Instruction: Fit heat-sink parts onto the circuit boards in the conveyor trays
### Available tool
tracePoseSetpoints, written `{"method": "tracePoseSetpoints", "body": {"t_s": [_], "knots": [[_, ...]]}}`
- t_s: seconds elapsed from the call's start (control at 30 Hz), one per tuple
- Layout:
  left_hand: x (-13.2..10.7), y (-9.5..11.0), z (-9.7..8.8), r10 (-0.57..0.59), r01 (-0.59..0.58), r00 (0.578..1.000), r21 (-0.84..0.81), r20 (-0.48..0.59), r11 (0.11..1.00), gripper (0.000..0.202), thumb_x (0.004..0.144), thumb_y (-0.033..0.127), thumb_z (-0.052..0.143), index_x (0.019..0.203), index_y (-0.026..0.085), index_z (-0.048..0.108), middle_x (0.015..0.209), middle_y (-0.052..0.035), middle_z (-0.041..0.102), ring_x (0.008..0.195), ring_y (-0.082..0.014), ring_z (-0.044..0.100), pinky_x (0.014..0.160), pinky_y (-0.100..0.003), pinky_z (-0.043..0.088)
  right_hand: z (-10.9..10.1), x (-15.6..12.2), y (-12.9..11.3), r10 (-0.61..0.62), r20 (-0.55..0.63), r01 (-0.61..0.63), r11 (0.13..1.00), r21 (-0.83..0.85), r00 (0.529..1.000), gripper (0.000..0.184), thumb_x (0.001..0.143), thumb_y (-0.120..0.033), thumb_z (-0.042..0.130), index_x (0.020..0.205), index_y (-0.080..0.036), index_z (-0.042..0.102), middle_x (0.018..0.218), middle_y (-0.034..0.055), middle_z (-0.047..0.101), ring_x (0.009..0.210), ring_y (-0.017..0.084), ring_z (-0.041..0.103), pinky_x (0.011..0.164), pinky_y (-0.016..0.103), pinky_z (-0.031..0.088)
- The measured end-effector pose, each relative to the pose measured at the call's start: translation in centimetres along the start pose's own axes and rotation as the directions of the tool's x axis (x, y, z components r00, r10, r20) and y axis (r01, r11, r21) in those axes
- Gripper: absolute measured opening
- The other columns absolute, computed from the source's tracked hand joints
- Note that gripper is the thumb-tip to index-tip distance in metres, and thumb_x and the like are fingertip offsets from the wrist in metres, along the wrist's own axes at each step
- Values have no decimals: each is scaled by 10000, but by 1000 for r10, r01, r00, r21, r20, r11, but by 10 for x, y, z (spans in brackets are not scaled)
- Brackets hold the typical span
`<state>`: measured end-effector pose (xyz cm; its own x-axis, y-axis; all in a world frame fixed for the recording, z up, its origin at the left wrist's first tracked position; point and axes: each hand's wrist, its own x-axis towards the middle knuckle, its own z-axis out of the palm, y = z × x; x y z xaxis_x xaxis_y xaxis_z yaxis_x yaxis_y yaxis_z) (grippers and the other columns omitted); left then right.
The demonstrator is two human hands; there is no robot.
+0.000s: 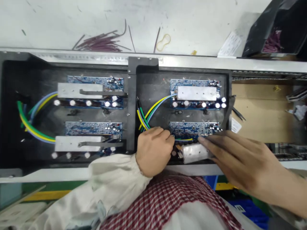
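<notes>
My left hand (155,151) is closed over the yellow, green and blue wires (147,119); coloured ends show again at its right side, by the lower right circuit board (194,127). Just below this blue board, a silver metal heat sink (195,152) sits at a slight tilt. My right hand (242,161) reaches in from the right, fingers close together at the heat sink's right end, with one fingertip at the board's lower edge. Its thumb is hidden and the fingers are slightly blurred.
The boards lie in a black tray (131,124) with a raised divider. Other boards carry heat sinks (197,93), two with black clamps (102,144) on them. Black tweezers (238,114) rest on cardboard (261,111) at right. Purple tubes (102,42) lie beyond the rail (192,63).
</notes>
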<state>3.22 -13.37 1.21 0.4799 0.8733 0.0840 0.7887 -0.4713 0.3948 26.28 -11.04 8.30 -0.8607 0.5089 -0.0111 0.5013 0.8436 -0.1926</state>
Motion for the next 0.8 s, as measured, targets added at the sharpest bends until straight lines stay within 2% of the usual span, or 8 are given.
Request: {"method": "tracePoseSetpoints", "body": {"t_s": [0.17,0.27,0.37,0.53,0.67,0.8], "knots": [[4,-2,-4,-78,84,995,-100,58,992,179,748,77,521,710,179,663,592,6,559,577,-175,525,495,-355,363,6,4,7,-39,36,38,999,31,999,401,839,-102,461,1221,-66,579,1058,131,675,979,293,574,716,397,499],[5,-3,-7,-118,135,986,-153,116,979,171,798,115,519,742,176,669,608,7,581,565,-166,526,480,-352,353,9,4,8,0,100,-6,998,59,995,388,871,-154,404,1203,-120,602,1115,104,668,1020,282,565,720,391,482],[3,-5,-8,-144,165,983,-191,119,968,212,856,150,490,767,185,679,638,12,621,565,-153,543,473,-338,349,12,3,9,29,127,-35,998,47,992,377,892,-195,388,1193,-152,610,1127,79,671,1008,267,570,720,394,479],[1,-4,-11,-195,216,974,-219,112,951,311,929,197,425,782,203,699,698,30,670,589,-145,577,472,-324,369,15,0,10,-11,133,12,1000,-7,991,374,916,-178,377,1217,-98,585,1167,103,649,1032,274,571,744,411,446],[5,-6,-14,-199,219,974,-224,106,950,349,941,204,401,779,214,710,660,39,669,556,-145,574,444,-324,366,14,1,11,-22,169,16,999,38,985,370,913,-153,381,1221,-95,578,1180,108,638,1052,278,557,771,416,422],[8,-6,-15,-211,227,973,-218,94,949,355,938,192,408,730,204,695,666,37,675,556,-135,583,434,-301,382,14,6,11,-15,174,10,1000,29,985,363,897,-137,391,1203,-93,582,1151,117,640,1057,299,545,731,415,414]]}}
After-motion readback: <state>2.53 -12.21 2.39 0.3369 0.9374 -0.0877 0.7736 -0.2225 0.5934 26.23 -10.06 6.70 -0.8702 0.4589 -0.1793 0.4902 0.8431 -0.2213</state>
